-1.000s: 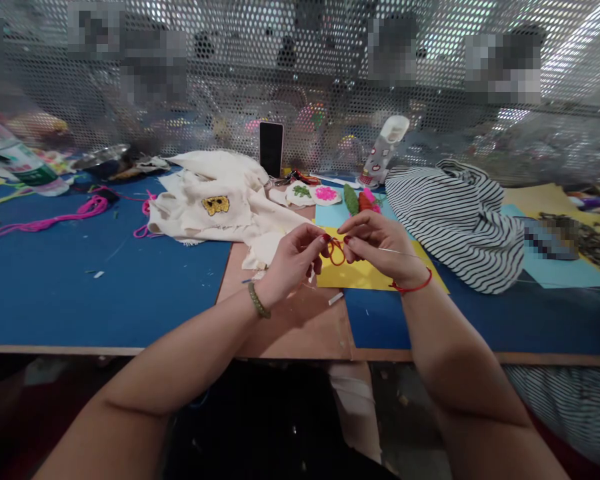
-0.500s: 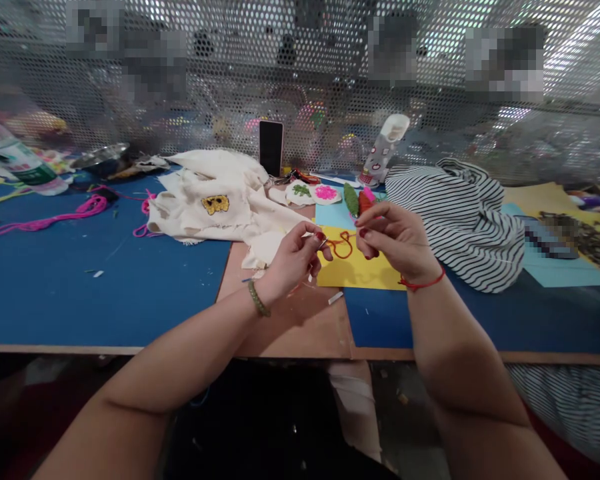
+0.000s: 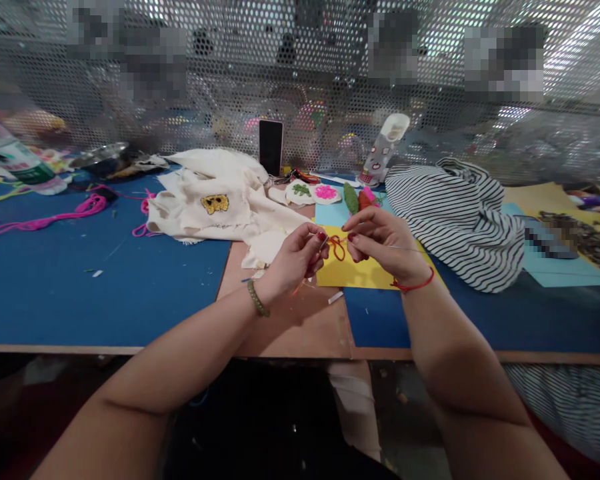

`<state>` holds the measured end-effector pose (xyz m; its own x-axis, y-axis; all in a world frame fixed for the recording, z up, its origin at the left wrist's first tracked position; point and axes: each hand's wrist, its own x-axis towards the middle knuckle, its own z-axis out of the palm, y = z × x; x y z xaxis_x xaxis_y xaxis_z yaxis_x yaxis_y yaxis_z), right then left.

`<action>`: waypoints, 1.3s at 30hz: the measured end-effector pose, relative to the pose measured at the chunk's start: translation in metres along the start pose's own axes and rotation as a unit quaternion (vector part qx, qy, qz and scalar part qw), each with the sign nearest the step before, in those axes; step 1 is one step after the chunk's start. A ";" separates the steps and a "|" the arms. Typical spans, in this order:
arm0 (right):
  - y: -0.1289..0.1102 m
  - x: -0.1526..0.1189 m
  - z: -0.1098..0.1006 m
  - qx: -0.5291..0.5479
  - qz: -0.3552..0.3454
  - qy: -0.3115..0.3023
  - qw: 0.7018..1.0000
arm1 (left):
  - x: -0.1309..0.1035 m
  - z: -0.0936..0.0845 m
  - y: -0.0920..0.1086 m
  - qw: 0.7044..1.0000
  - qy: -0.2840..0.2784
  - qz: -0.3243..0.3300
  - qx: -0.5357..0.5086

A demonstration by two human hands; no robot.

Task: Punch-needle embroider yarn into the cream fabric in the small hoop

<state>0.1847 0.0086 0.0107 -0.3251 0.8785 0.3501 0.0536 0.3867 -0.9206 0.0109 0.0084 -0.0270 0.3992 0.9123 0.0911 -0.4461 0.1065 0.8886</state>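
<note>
My left hand (image 3: 300, 253) is closed in a pinch, with a thin, shiny needle (image 3: 325, 243) between thumb and forefinger. Orange-red yarn (image 3: 337, 248) hangs in a small loop between the two hands, above a yellow sheet (image 3: 365, 274). The fingertips of my right hand (image 3: 380, 243) pinch the yarn close to the loop. A fine pale strand runs rightward from this hand. Behind it lie a green yarn bundle (image 3: 351, 198) and an orange one, partly hidden by the fingers.
Left of the hands lies cream cloth (image 3: 230, 200) with a yellow embroidered patch (image 3: 215, 204). Striped fabric (image 3: 460, 220) is heaped at right. A phone (image 3: 271, 147) and a patterned bottle (image 3: 383, 150) stand before the perforated metal screen (image 3: 220, 100). Pink yarn (image 3: 75, 212) trails at far left.
My right hand has moved left and slightly down, closer to my left hand. The orange-red yarn loop between them has become narrower. My left hand has hardly moved.
</note>
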 end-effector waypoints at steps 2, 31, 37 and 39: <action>-0.001 0.000 0.001 0.002 0.000 -0.001 1.000 | 0.000 0.000 0.000 1.000 -0.008 -0.003 -0.004; 0.004 0.001 0.000 -0.013 -0.018 -0.014 1.000 | -0.001 -0.002 0.000 1.000 -0.018 0.007 0.000; 0.000 0.001 0.002 -0.027 -0.010 -0.016 0.999 | 0.000 -0.003 0.001 1.000 -0.007 0.003 -0.004; -0.001 0.001 0.003 -0.033 -0.005 -0.018 0.999 | -0.001 -0.002 0.002 1.000 -0.001 -0.001 0.009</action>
<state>0.1820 0.0080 0.0113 -0.3595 0.8639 0.3526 0.1108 0.4147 -0.9032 0.0081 0.0080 -0.0258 0.4026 0.9109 0.0904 -0.4306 0.1013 0.8968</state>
